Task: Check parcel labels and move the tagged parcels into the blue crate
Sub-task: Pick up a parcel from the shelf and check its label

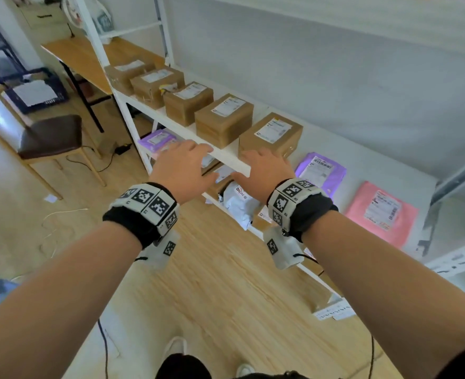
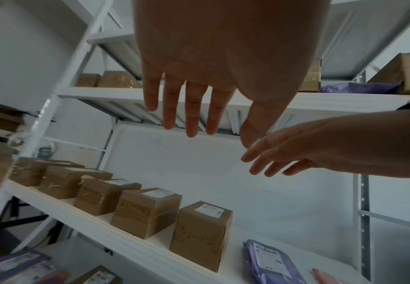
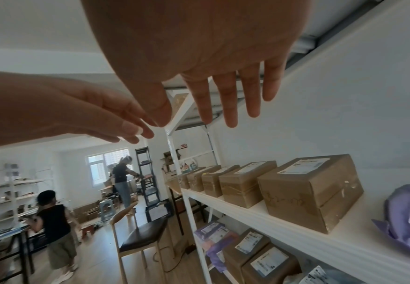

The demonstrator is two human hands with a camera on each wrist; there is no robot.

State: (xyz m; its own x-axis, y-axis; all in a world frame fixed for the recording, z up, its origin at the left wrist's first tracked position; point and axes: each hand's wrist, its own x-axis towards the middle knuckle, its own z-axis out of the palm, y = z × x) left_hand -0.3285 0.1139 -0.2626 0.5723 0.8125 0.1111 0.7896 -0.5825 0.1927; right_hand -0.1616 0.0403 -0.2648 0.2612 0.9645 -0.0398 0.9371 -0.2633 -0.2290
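Note:
Several brown cardboard parcels with white labels stand in a row on the white shelf (image 1: pixel 226 157). The nearest parcel (image 1: pixel 271 135) (image 2: pixel 201 234) (image 3: pixel 313 190) is at the right end of the row. A small yellow tag (image 1: pixel 165 90) shows by the middle parcel (image 1: pixel 187 102). My left hand (image 1: pixel 182 162) (image 2: pixel 187 107) hovers at the shelf's front edge, fingers straight, holding nothing. My right hand (image 1: pixel 264 165) (image 3: pixel 223 96) is open just before the nearest parcel, not gripping it. The blue crate (image 1: pixel 34 90) (image 3: pixel 158 209) stands far to the left, with paper inside.
A purple mailer (image 1: pixel 320 168) and a pink mailer (image 1: pixel 382 212) lie flat on the shelf to the right. More parcels fill the lower shelf (image 1: pixel 237 203). A wooden chair (image 1: pixel 49 138) stands left of the rack. Two people (image 3: pixel 53 221) work further back in the room.

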